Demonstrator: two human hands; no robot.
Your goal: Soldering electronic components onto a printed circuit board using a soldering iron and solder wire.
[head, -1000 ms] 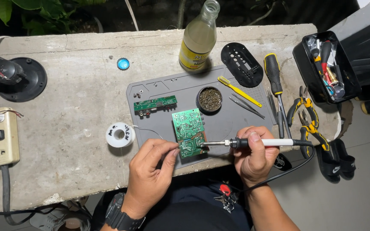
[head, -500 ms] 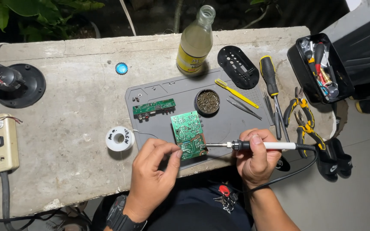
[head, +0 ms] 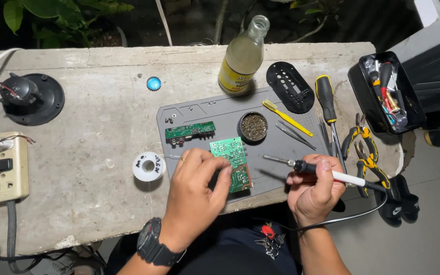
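A green circuit board [head: 231, 159] lies on the grey work mat [head: 215, 109]. My left hand [head: 194, 193], with a black watch on its wrist, rests on the board's near left edge and pinches it. My right hand [head: 314, 191] grips a soldering iron [head: 311, 169] by its black and white handle. The iron's metal tip points left and hangs just right of the board, apart from it. A second, narrow green board [head: 190, 131] lies farther back on the mat. A round tin of tip cleaner [head: 253, 126] stands behind the larger board.
A solder spool [head: 148, 166] sits left of the mat. A glass bottle [head: 243, 55], blue cap [head: 154, 83], black plastic cover [head: 290, 86], yellow brush [head: 286, 117], tweezers [head: 295, 134], screwdriver [head: 328, 104] and pliers [head: 363, 153] lie around. A tool box [head: 387, 94] is at the right, a power strip [head: 2, 168] at the left.
The soldering iron has drawn back to the right, off the board. My left hand stays on the board's near edge.
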